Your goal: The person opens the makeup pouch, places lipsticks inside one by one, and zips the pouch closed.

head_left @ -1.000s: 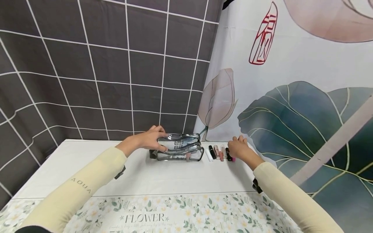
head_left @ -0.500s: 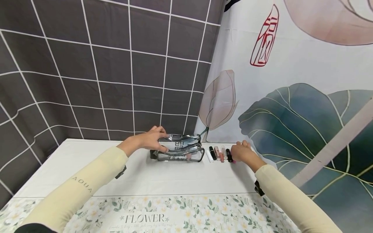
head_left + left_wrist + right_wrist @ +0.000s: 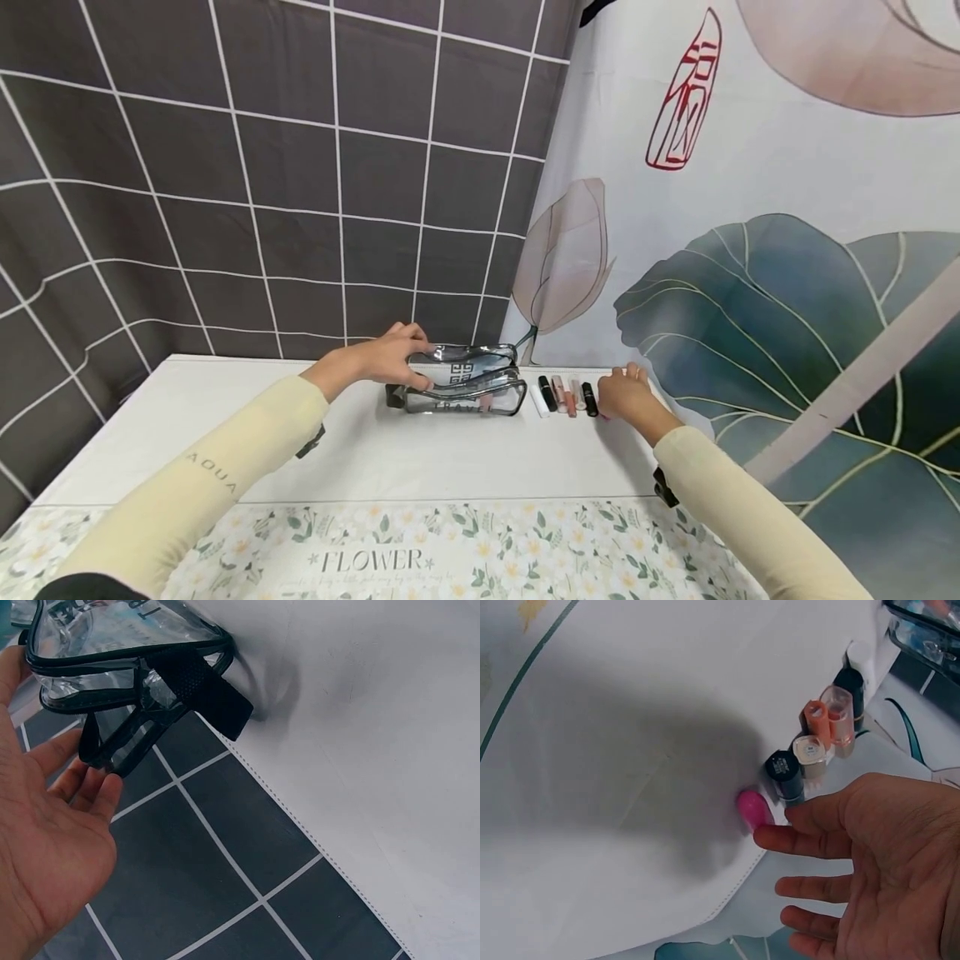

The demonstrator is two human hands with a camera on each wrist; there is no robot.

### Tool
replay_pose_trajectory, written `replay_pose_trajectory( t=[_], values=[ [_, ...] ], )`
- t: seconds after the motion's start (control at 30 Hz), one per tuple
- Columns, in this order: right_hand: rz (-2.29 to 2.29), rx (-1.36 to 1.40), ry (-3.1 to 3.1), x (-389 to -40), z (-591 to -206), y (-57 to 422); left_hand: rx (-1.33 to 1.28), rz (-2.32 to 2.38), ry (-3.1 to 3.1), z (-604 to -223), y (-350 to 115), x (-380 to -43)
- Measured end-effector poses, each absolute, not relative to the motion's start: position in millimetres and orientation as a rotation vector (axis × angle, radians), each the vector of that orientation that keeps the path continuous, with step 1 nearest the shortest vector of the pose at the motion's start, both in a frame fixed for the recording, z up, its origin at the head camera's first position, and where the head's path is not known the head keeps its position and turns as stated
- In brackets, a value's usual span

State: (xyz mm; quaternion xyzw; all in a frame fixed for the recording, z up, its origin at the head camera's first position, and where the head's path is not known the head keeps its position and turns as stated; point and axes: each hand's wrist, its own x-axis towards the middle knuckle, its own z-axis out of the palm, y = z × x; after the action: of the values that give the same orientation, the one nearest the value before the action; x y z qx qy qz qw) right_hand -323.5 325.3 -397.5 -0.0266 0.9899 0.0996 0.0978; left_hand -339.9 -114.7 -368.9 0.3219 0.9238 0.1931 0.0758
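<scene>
My left hand (image 3: pixel 392 357) grips the left end of a clear cosmetic bag (image 3: pixel 465 406) with black trim and "TRAVEL" lettering. In the left wrist view, its fingertips (image 3: pixel 111 789) curl at the bag's black-edged opening, and a black tab (image 3: pixel 217 709) sticks out from the side. To the right of the bag, my right hand (image 3: pixel 628 394) pinches the end of a pink, round-ended item (image 3: pixel 753 808) between thumb and index finger. The item lies low at the table surface, partly hidden by the fingers. A black lipstick (image 3: pixel 784 771) is right beside the thumb.
Several cosmetic tubes stand or lie in a row between bag and right hand: a white tube (image 3: pixel 539 402), a black tube (image 3: pixel 547 393), and pink tubes (image 3: pixel 570 404). A white table (image 3: pixel 337 467) ends at a dark grid cloth (image 3: pixel 247 208) and a leaf-patterned cloth (image 3: pixel 750 308).
My right hand has shifted slightly right, uncovering the black lipstick, while the pink item has become more hidden. My left hand keeps its grip on the bag.
</scene>
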Motion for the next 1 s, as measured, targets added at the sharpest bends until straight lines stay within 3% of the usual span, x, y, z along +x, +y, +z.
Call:
replay_pose_trajectory(
  t=[1.0],
  values=[
    [0.251, 0.032, 2.910, -329, -409, 339, 0.954, 0.564, 2.771, -370, -114, -338]
  ],
)
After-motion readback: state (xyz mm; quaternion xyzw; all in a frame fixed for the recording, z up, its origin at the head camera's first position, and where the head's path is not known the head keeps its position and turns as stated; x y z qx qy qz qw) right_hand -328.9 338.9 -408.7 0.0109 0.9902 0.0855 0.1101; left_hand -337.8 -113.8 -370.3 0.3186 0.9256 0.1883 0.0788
